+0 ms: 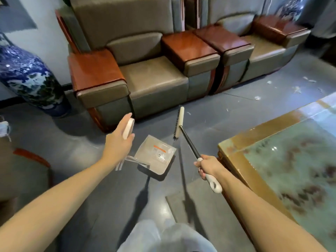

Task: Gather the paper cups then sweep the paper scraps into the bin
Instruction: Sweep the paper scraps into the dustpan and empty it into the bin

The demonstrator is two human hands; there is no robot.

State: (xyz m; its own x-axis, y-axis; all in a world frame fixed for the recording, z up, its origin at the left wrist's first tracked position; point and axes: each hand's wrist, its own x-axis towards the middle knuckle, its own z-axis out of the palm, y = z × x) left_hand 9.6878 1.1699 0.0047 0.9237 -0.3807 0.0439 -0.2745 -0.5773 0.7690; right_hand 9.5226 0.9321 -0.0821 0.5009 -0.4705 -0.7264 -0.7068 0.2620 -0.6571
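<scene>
Grey floor (81,151) by the sofas (154,84), paper scraps (298,89) scattered far right. My left hand (119,136) stretches forward gripping the dustpan (156,157) handle, and my right hand (207,166) is wrapped round the broom (179,122) stick.

Blue-and-white swirled vase (27,75); olive-grey armchairs (154,82) capped in glossy red-brown wood. Clear dustpan (158,157) with an orange stripe; broom (190,142) cream-headed, black-shafted, white-handled. White paper scraps (257,97) on grey floor (81,148); table (258,129) amber-rimmed, mottled green.
</scene>
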